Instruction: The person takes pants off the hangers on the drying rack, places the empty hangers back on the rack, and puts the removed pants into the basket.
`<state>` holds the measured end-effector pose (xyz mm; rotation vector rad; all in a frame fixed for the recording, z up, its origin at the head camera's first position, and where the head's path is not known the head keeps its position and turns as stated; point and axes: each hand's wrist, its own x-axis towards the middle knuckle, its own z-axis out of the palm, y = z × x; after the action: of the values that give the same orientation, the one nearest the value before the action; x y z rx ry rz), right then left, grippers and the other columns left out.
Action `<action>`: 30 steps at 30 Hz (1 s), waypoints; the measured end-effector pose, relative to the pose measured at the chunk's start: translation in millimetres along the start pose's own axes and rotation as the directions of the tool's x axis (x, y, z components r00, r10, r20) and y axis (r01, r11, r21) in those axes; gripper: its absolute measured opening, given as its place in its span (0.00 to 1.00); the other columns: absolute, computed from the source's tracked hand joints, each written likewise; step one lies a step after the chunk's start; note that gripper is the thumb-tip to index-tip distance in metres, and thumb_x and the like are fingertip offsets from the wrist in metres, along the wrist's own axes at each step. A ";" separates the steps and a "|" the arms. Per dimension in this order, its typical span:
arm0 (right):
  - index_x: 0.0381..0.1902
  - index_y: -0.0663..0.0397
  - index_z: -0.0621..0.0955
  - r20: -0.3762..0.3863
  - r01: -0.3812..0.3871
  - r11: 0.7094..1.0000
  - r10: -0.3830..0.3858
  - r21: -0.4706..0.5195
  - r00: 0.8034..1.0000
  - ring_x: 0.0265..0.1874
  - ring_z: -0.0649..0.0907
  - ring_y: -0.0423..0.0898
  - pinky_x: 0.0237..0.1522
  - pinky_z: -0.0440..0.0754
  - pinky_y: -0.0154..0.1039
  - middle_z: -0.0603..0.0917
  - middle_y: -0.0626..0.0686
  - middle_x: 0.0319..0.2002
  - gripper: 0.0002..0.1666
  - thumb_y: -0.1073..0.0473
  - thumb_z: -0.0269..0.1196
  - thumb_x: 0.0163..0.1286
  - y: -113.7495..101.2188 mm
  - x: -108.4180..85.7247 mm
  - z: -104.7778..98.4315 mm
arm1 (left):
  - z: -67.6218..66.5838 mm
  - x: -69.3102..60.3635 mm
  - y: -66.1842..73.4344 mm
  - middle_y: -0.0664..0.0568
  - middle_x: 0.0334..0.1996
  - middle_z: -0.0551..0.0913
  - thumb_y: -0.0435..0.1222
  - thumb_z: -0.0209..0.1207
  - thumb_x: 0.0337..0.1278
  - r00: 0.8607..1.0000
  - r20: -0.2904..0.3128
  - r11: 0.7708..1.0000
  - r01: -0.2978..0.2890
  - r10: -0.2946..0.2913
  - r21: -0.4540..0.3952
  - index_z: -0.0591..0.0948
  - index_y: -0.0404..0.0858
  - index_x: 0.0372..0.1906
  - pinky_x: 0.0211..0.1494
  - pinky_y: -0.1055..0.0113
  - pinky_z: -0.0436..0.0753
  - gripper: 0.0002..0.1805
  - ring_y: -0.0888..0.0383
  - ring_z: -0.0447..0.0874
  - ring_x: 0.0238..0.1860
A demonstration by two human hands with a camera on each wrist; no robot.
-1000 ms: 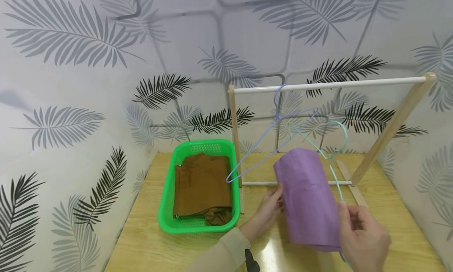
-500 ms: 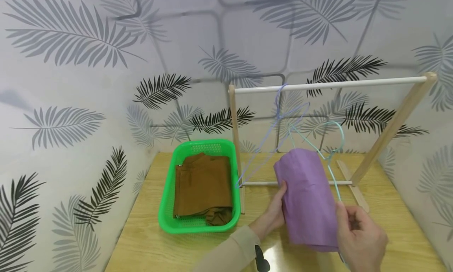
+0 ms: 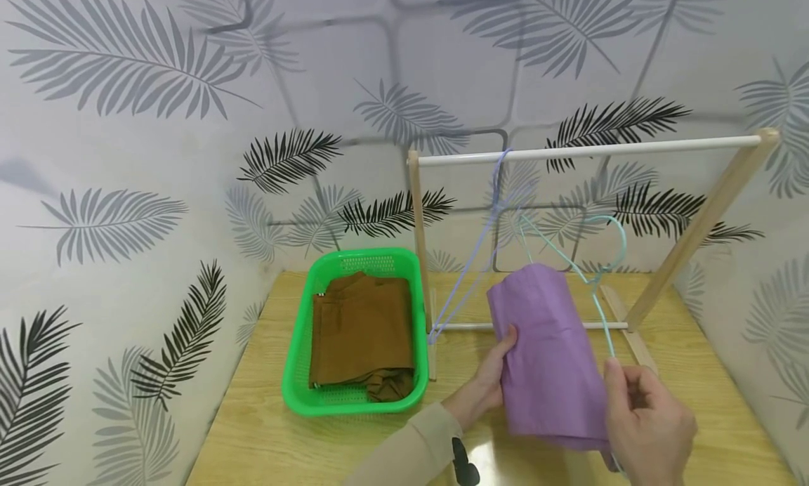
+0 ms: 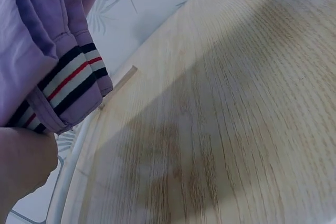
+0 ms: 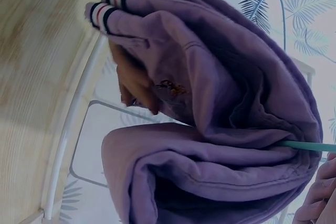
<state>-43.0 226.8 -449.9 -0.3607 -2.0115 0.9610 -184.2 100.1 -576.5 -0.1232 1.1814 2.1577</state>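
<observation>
Purple pants (image 3: 550, 359) are folded over a mint-green hanger (image 3: 556, 251). My left hand (image 3: 487, 384) grips their left edge, thumb on top and fingers hidden behind the cloth. In the left wrist view, the striped band (image 4: 68, 85) with a belt loop shows just above that hand. My right hand (image 3: 651, 423) pinches the hanger's arm close to the right side of the pants. In the right wrist view, the hanger's bar (image 5: 304, 145) runs into the fold, and the left hand's fingers (image 5: 134, 85) show behind the cloth.
A lavender hanger (image 3: 470, 261) hangs from the white rail (image 3: 588, 151) of a wooden-legged rack. Left of it, a green basket (image 3: 292, 363) holds folded brown pants (image 3: 363, 331). Everything stands on a wood-grain table (image 3: 253, 416) against patterned walls.
The lavender hanger has swung round on the rail and now appears narrower. My left hand has shifted right, its thumb now over the pants' edge. My right hand stays nearly still.
</observation>
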 end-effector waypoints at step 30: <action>0.04 0.44 0.66 0.061 0.196 0.978 -0.192 -0.073 0.980 0.12 0.54 0.21 0.13 0.50 0.29 0.63 0.43 0.04 0.34 0.60 0.64 0.70 25.5 6.7 4.4 | 11.5 -26.5 19.7 0.61 0.32 0.85 0.52 0.64 0.71 0.994 -0.029 0.995 -0.101 0.101 0.015 0.79 0.47 0.43 0.41 0.72 0.83 0.14 0.66 0.84 0.34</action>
<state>-53.0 245.3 -466.5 -0.1782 -2.0934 0.7791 -172.8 88.3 -545.6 -0.0912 1.2432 2.2423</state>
